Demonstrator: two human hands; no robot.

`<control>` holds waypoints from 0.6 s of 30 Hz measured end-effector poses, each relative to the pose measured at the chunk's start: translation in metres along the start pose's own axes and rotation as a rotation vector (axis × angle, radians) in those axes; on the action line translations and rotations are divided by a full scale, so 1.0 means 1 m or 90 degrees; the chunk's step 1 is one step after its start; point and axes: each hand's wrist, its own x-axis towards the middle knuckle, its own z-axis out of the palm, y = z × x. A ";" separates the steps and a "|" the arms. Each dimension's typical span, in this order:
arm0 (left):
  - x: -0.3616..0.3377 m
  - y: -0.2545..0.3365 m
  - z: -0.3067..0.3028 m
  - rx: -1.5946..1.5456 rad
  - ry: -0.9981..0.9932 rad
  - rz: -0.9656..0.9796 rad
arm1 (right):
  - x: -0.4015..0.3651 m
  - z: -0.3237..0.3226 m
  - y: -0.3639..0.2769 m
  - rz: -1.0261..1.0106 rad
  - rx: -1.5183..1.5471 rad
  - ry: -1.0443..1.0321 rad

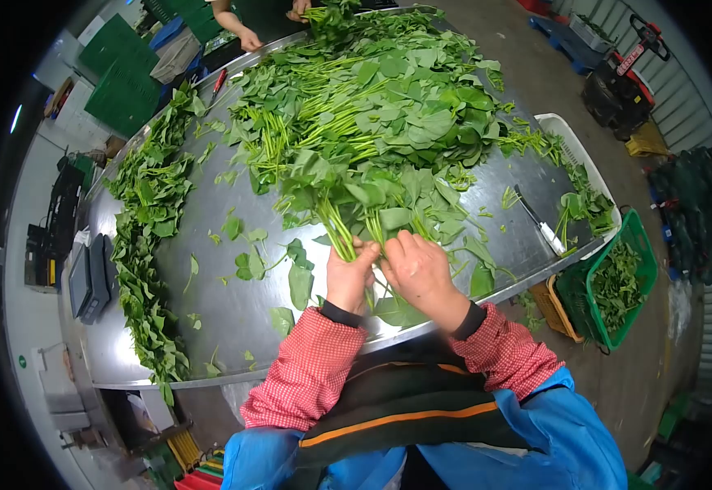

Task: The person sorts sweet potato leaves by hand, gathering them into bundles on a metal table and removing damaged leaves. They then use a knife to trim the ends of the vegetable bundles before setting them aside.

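My left hand [350, 273] is closed around a small upright bunch of leafy greens [335, 227], its pale stems gathered in the fist. Right beside it, my right hand [420, 269] pinches the stems of more leafy greens [375, 224], with the fingertips of both hands close together. Beyond them a large heap of the same greens [356, 110] covers the middle of the metal table [209, 286]. Loose leaves and sprigs [300, 282] lie on the metal to the left of my hands.
A long row of greens [148, 212] lines the left edge. To the right lies a white-handled knife [549, 237], near a white basket [597, 163] and a green crate [646, 245] holding leaves. A co-worker's hand [249, 39] is across the table. A pallet truck [621, 90] stands behind.
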 end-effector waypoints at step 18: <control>-0.022 0.030 -0.090 -0.102 0.157 0.066 | 0.019 0.028 -0.071 -0.162 0.139 -0.100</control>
